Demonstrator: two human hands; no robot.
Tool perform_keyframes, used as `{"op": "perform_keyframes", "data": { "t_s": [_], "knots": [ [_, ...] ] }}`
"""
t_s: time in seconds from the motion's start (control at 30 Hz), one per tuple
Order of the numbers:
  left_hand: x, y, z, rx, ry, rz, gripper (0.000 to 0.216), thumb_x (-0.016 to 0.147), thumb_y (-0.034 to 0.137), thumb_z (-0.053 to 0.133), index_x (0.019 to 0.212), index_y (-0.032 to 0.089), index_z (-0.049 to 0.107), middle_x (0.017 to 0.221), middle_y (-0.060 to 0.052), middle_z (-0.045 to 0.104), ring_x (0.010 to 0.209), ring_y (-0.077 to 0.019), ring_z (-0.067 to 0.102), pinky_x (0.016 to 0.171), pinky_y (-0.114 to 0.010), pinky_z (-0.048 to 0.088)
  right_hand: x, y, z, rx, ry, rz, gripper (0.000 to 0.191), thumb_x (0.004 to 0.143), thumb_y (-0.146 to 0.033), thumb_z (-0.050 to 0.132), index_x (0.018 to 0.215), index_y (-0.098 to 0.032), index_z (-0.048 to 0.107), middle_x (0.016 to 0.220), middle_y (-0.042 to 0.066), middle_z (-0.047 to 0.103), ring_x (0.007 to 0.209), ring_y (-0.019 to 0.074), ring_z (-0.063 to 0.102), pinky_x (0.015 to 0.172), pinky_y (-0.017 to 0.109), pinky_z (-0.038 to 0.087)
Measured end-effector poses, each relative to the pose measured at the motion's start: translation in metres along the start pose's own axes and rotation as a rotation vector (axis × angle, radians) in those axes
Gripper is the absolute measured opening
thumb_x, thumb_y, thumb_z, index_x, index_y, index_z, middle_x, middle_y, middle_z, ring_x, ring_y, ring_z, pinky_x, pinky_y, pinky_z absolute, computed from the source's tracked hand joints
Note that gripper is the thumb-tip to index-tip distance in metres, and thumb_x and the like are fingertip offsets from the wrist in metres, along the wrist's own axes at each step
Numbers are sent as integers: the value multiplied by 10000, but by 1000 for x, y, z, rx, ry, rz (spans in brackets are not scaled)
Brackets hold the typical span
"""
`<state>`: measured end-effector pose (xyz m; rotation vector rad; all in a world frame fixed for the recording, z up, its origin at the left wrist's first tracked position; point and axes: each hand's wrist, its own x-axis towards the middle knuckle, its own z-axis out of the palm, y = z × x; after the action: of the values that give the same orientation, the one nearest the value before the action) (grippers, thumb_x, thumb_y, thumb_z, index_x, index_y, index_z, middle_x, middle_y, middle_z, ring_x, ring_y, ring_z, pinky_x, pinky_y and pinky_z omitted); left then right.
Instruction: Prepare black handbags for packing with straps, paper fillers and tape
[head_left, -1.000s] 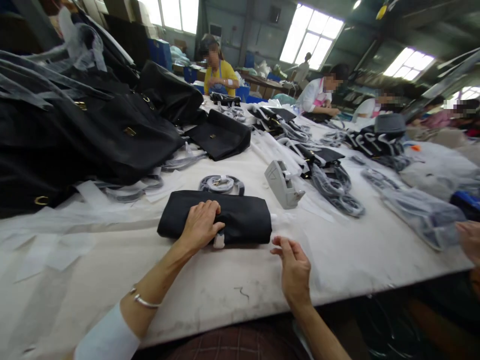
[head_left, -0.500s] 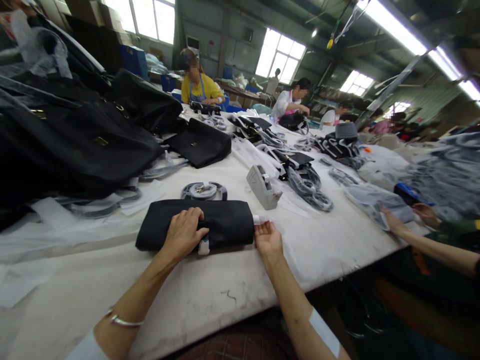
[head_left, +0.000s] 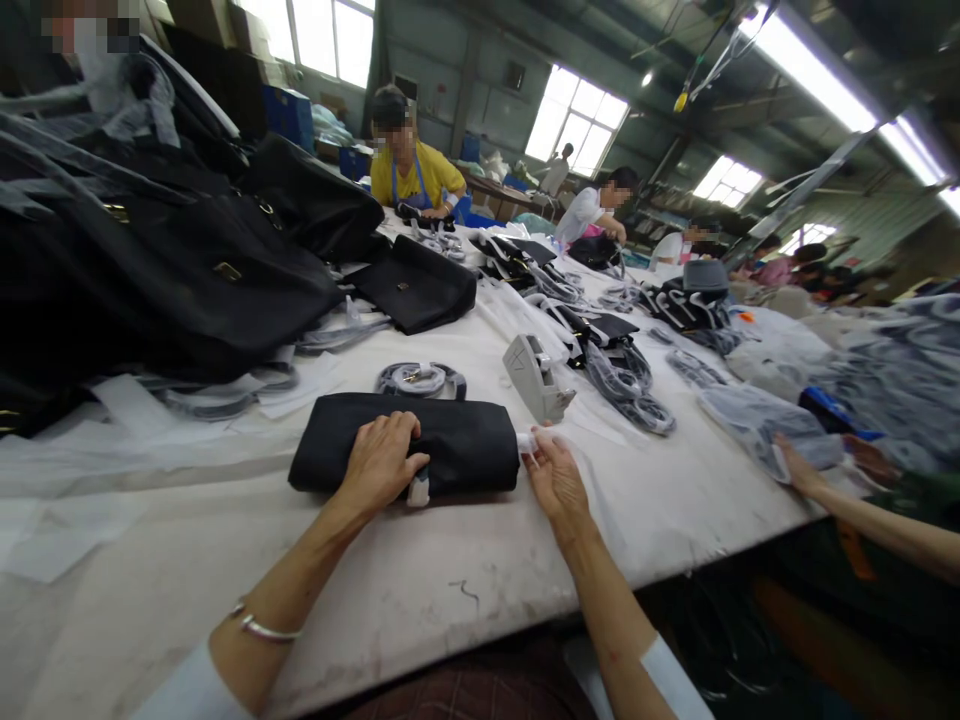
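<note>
Pale bench [head_left: 375,600] ahead: my spread left hand [head_left: 382,460] best steadies the black bag [head_left: 474,450]; I can't tell if my right hand [head_left: 558,482] pinches white wrap [head_left: 526,441].

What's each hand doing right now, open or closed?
Left hand: open, laid on the black bag.
Right hand: fingers at the white wrapping by the bag's end; grip can't be told.

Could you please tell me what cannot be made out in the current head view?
- Head view: the black bundle's surface beneath the left hand, which covers it.
- Head view: whether the right hand grips the white wrapping; its fingers partly hide it.
- Head view: the full large black bags, cut off by the left edge.
</note>
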<state>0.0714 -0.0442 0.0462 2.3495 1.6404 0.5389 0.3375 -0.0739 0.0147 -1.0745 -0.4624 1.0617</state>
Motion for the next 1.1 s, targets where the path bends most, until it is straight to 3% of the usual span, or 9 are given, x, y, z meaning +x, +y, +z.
{"op": "perform_keyframes", "data": {
  "t_s": [0.1, 0.23, 0.37, 0.47, 0.63, 0.77, 0.93, 1.1],
  "knots": [
    [-1, 1, 0, -16, 7, 12, 195, 785, 280, 639, 905, 227, 496, 921, -18, 581, 936, -237, 516, 857, -369, 339, -2, 0, -11, -27, -56, -4, 434, 567, -198, 798, 937, -233, 574, 852, -40, 655, 797, 117, 645, 686, 224, 539],
    [0, 1, -1, -2, 2, 1, 201, 788, 294, 637, 912, 230, 492, 929, -19, 583, 934, -238, 516, 849, -368, 343, 3, 0, -21, -27, -3, -44, 394, 586, -242, 784, 921, -225, 577, 761, -56, 628, 686, 104, 616, 651, 233, 524],
    [1, 2, -1, 6, -15, -14, 205, 792, 294, 630, 922, 230, 484, 947, -25, 591, 937, -241, 519, 842, -371, 344, 5, -1, -14, -146, -14, -90, 565, 543, -202, 818, 1056, -213, 582, 978, -26, 665, 824, 118, 634, 740, 232, 515],
    [0, 2, -1, 1, -6, -11, 215, 782, 286, 639, 916, 230, 480, 944, -23, 590, 932, -243, 523, 837, -372, 347, 1, 3, -3, -233, -70, -40, 549, 560, -237, 838, 1044, -195, 582, 1001, -13, 678, 898, 136, 636, 793, 232, 510],
    [0, 2, -1, 3, -14, -23, 218, 780, 279, 639, 925, 232, 483, 947, -21, 589, 944, -238, 522, 852, -372, 346, 3, 19, 7, -57, 116, 6, 362, 713, -448, 714, 928, -173, 619, 822, -4, 673, 712, 123, 632, 613, 222, 514],
    [0, 3, -2, 8, -22, -26, 215, 781, 281, 639, 920, 232, 482, 946, -21, 591, 946, -240, 523, 850, -372, 349, 6, 19, 3, 27, 169, -34, 295, 716, -423, 704, 872, -199, 591, 769, -36, 636, 654, 97, 609, 579, 208, 503],
    [0, 3, -2, 8, -14, -18, 219, 781, 282, 643, 914, 232, 476, 933, -16, 591, 939, -239, 528, 842, -369, 351, -5, 6, -11, 101, -33, 18, 351, 597, -183, 800, 877, -217, 591, 875, -60, 638, 758, 79, 618, 688, 197, 520],
    [1, 3, -1, 19, -12, -16, 224, 780, 289, 643, 918, 229, 477, 945, -18, 592, 945, -243, 527, 841, -371, 349, -2, -9, -20, 115, -108, 104, 365, 635, -182, 787, 955, -224, 617, 727, -88, 587, 631, 58, 575, 667, 207, 527]
  ]
}}
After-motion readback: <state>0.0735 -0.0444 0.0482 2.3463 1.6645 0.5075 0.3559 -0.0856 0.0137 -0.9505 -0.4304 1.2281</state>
